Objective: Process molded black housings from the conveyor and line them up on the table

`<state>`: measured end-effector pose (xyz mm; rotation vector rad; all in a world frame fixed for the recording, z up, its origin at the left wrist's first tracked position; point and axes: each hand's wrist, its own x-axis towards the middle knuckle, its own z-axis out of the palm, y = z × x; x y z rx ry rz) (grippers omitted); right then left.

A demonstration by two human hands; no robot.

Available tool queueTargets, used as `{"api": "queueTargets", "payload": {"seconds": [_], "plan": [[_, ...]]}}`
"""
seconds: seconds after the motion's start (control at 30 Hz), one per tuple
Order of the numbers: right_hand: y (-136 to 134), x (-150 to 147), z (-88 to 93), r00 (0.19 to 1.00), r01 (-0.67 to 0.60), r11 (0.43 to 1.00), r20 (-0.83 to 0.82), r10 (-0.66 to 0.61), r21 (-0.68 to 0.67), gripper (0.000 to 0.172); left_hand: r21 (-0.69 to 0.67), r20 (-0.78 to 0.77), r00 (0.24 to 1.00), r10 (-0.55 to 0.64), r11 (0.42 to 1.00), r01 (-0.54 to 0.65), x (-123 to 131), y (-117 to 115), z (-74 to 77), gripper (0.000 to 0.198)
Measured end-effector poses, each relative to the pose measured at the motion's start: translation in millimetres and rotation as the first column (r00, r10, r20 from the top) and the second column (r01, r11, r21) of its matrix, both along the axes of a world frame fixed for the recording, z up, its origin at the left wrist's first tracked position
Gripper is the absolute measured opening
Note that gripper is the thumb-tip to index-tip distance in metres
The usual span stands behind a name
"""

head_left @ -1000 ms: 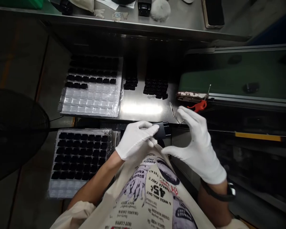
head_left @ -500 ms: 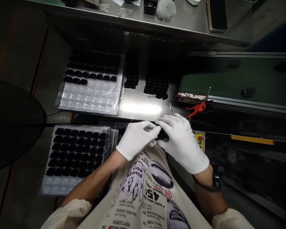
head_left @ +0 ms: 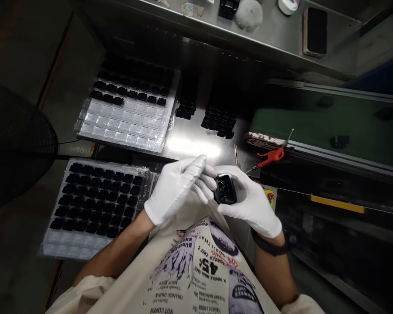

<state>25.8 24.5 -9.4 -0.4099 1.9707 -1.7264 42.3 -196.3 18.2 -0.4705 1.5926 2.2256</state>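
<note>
A small black plastic housing (head_left: 225, 189) with an open, ribbed face lies in the palm of my right hand (head_left: 247, 198), whose fingers curl around it. My left hand (head_left: 175, 187), in the same white glove, has its fingertips against the housing's left edge. Its index finger points up and away. Both hands are over my printed canvas apron (head_left: 196, 270), just in front of the steel table edge (head_left: 191, 150). The housing's underside is hidden.
Clear blister trays (head_left: 65, 248) (head_left: 118, 117) holding black parts lie left of my hands. Black parts stand in rows (head_left: 218, 122) on the steel. To the right are a red-handled tool (head_left: 270, 157) and a green conveyor belt (head_left: 327, 122). A fan (head_left: 16, 148) stands far left.
My right hand has closed in from the right and now cradles the housing, which has turned its open face upward. My left hand has shifted slightly left, and the view has tilted.
</note>
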Motion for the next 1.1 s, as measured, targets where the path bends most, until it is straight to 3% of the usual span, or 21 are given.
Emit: {"api": "queueTargets", "payload": {"seconds": [0.53, 0.8, 1.1], "plan": [[-24.4, -9.4, 1.7, 0.994, -0.065, 0.998, -0.085, 0.065, 0.009, 0.071, -0.07, 0.027, 0.998, 0.056, 0.996, -0.054, 2.1, -20.2, -1.3, 0.049], [-36.9, -15.4, 2.3, 0.995, -0.084, 0.996, -0.046, 0.084, 0.016, 0.074, -0.057, 0.012, 0.998, 0.061, 0.997, -0.061, 0.7, -31.2, -0.1, 0.049], [-51.2, -19.4, 5.6, 0.993, -0.111, 0.994, -0.029, 0.112, 0.02, 0.075, 0.0, 0.022, 0.989, 0.148, 0.989, -0.148, 8.6, -40.8, -3.8, 0.046]]}}
